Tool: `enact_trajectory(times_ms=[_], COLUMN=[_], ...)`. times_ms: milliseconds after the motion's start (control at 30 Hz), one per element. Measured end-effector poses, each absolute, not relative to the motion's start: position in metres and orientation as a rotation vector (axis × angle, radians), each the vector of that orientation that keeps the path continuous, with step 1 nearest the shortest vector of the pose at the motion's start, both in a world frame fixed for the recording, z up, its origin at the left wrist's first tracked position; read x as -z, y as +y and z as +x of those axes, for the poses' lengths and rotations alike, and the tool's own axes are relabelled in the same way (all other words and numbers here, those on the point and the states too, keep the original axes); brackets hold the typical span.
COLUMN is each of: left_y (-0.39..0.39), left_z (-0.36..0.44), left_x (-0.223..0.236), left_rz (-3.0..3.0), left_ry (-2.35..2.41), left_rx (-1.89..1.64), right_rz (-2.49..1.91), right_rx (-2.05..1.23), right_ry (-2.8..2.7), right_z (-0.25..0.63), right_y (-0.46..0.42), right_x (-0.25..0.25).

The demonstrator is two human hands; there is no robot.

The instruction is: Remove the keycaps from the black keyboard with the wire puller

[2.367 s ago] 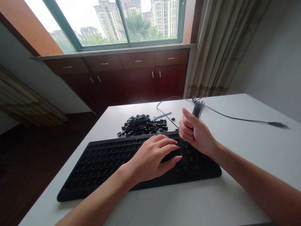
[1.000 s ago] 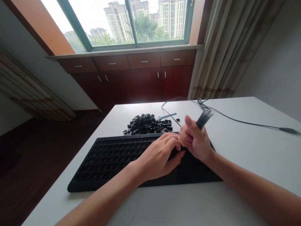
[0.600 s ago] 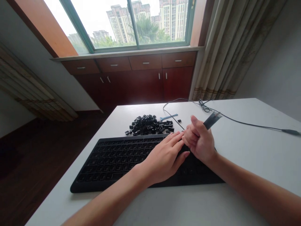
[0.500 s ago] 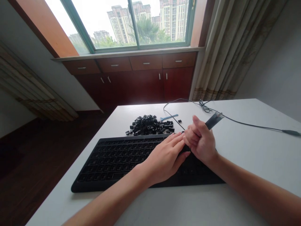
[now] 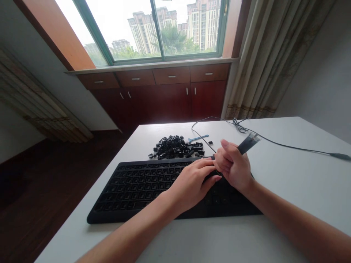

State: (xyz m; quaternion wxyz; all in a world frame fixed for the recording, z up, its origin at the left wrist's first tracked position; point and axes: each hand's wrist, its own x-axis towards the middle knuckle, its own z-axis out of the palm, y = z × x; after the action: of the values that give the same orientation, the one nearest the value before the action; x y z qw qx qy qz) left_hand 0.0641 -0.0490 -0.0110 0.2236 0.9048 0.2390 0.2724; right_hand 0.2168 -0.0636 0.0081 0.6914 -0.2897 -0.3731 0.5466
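Observation:
A black keyboard [image 5: 137, 190] lies on the white table, its left part showing bare square key sockets. My left hand [image 5: 194, 180] rests across its right half, fingers stretched out and thumb apart; its fingertips are close to my right hand. My right hand [image 5: 233, 166] is closed in a fist, thumb up, around a tool with a dark flat handle [image 5: 249, 143]. The handle sticks out above the fist; the tool's lower end is hidden by my hands. Beyond the keyboard's back edge is a pile of loose black keycaps [image 5: 175, 146].
A blue stick-like tool [image 5: 199, 138] and a single keycap [image 5: 210, 142] lie right of the pile. A thin black cable [image 5: 285, 145] with a tied bundle [image 5: 239, 126] runs across the white table [image 5: 296, 175]. Cabinets [image 5: 172, 100] stand under a window behind the table.
The view has shifted slightly, so everything sits a little lower and to the right. The dark handle in my right hand has tilted slightly; my left hand stays on the keyboard.

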Motion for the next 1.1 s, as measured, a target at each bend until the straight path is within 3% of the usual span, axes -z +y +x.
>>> enact_trajectory(times_ms=[667,1100], left_y=[-0.011,-0.051], left_z=[0.027,0.052], left_x=[0.008,-0.002], left_rz=[2.623,2.778], left_ry=[1.167,0.532], left_rx=[-0.891,-0.793], right_rz=[-0.896,-1.020], right_rx=[-1.402,-1.302], right_ry=[-0.745,-0.696], right_z=[0.229,0.219], right_y=[-0.069,-0.069], right_x=[-0.016,-0.009])
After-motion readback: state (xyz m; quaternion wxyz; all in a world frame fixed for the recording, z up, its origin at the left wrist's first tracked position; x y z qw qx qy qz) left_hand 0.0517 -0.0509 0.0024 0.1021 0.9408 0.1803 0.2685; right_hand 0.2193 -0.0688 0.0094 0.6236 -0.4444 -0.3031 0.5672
